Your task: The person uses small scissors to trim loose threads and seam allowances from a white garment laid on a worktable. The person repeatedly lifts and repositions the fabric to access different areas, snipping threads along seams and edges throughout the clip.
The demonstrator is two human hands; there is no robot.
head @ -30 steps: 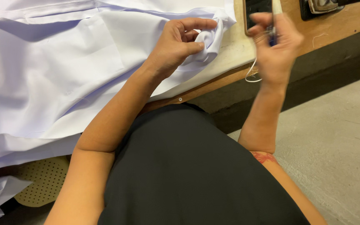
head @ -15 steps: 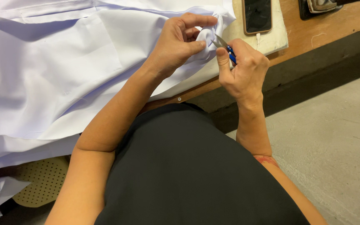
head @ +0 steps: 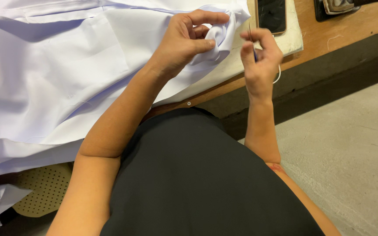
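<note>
The left hand [head: 189,41] is gripping a bunched corner of the white fabric [head: 57,78]. The thumb is pressing the gathered cloth against the curled fingers, and the index finger is arching over the top of the bunch. The right hand [head: 261,59] is hovering just beside the bunch, apart from it. Its fingers are closing around a small tool with a thin metal tip and a blue handle [head: 253,50]; the tip is pointing upward between the thumb and the index finger. The exact kind of tool is too small to tell.

The fabric is plain white with a faint bluish cast. It is lying spread across the wooden table [head: 342,30] in broad, soft folds, and it is covering most of the left half of the view. A stitched seam is running along its upper edge. The gripped corner is crumpling into tight creases near the table's front edge. The lower edge of the cloth is hanging over the table toward the person's lap.

A dark phone [head: 271,15] is lying face up on a pale pad [head: 292,37] behind the right hand. A thin white thread loop [head: 278,74] is hanging below the right hand. A perforated beige seat [head: 44,192] is showing at lower left, and the grey concrete floor [head: 351,153] is filling the right side.
</note>
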